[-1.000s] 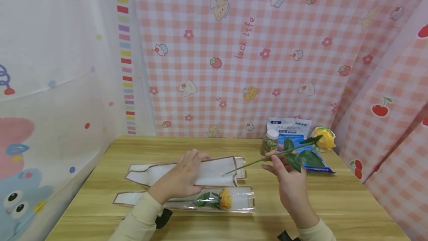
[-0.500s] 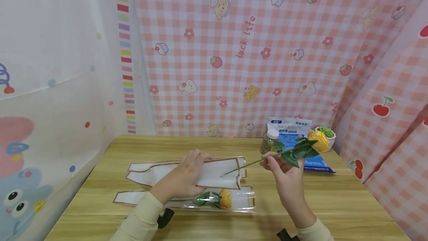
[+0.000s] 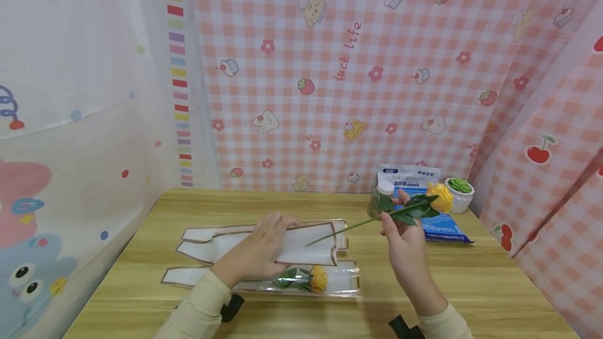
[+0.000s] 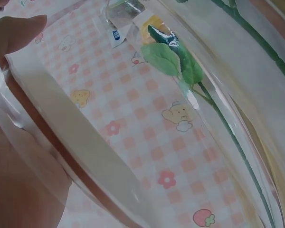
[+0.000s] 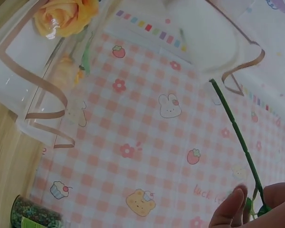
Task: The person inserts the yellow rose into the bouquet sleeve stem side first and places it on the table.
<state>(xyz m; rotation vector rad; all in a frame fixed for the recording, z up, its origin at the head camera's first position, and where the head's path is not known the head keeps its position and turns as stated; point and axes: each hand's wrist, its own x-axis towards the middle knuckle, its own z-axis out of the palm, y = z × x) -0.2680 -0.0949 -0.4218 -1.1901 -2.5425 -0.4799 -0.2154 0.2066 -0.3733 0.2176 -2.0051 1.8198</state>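
Observation:
My left hand (image 3: 256,247) holds a white flower sleeve (image 3: 306,245) with a brown border; its thumb (image 4: 19,33) shows by the sleeve's edge in the left wrist view. My right hand (image 3: 407,247) pinches the green stem (image 5: 235,126) of a yellow artificial rose (image 3: 439,198). The bloom points right and the bare stem end points left, over the sleeve's mouth in the head view. I cannot tell whether the tip is inside. Nearer me lies another sleeve (image 3: 346,279) with a yellow rose (image 3: 319,278) in it.
Under the held sleeve, another sleeve (image 3: 193,233) lies on the wooden table (image 3: 490,281). A lidded jar (image 3: 379,200), a blue and white packet (image 3: 445,229) and a succulent in a white pot (image 3: 459,195) stand at the back right. A checked cloth (image 3: 282,67) hangs behind.
The rose in my right hand has moved slightly left, its bloom shifting off the potted succulent and its stem tip going a little further over the sleeve. My left hand stays almost still.

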